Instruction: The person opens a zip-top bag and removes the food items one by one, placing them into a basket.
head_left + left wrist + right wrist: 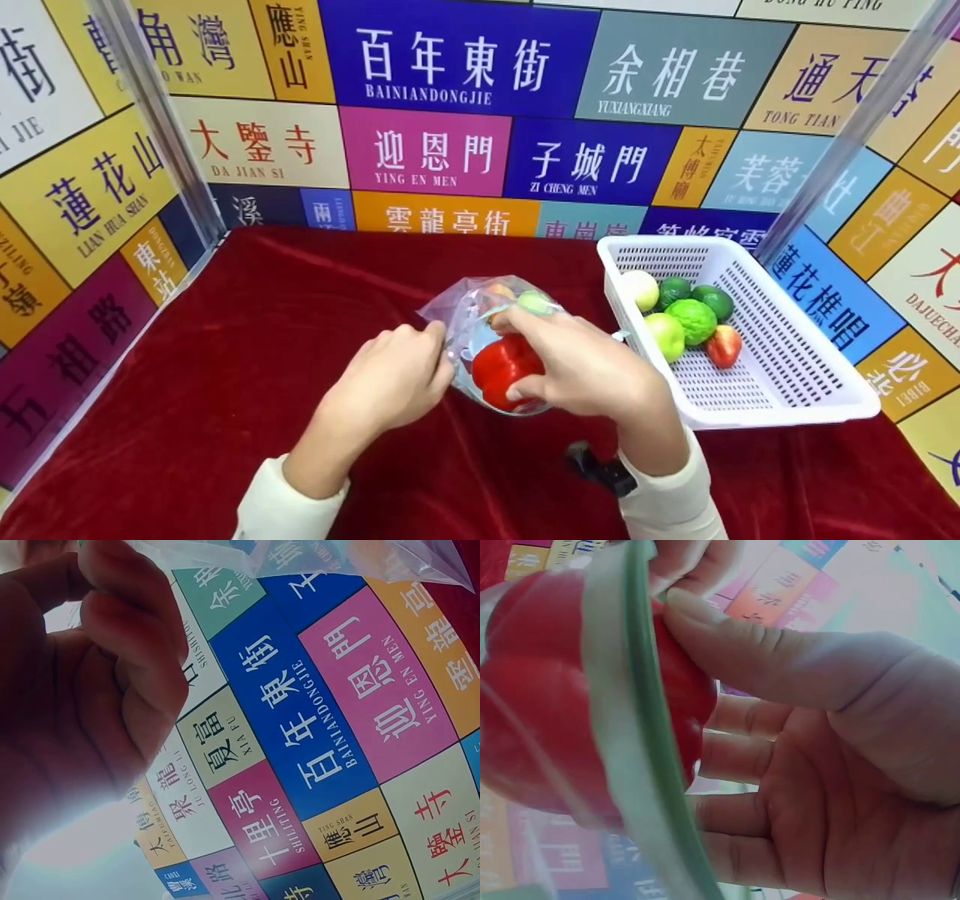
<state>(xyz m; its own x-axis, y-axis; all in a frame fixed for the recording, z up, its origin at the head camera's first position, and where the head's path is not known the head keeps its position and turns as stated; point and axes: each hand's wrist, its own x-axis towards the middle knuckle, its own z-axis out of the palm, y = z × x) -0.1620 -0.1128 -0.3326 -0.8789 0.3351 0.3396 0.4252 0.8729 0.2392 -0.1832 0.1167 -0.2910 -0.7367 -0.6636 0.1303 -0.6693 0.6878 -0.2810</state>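
A clear plastic bag (pixel 450 304) with a green strip along its mouth (pixel 649 690) is held above the red cloth. My left hand (pixel 397 375) pinches the bag's near left edge between thumb and curled fingers. My right hand (pixel 592 367) holds a red bell pepper (pixel 499 371) at the bag's mouth, thumb on the near side and fingers on the far side. The right wrist view shows the pepper (pixel 547 690) partly behind the green-edged rim. Green and orange-red round items (pixel 534 301) show through the film deeper in the bag, blurred by it.
A white perforated basket (pixel 814 341) stands to the right. Inside its left part lie a green apple (pixel 664 336), a pale round fruit (pixel 640 290), a bumpy green fruit (pixel 690 321), dark green fruits (pixel 712 301) and a red-yellow fruit (pixel 724 345). A sign-covered wall (pixel 457 60) rises behind the cloth.
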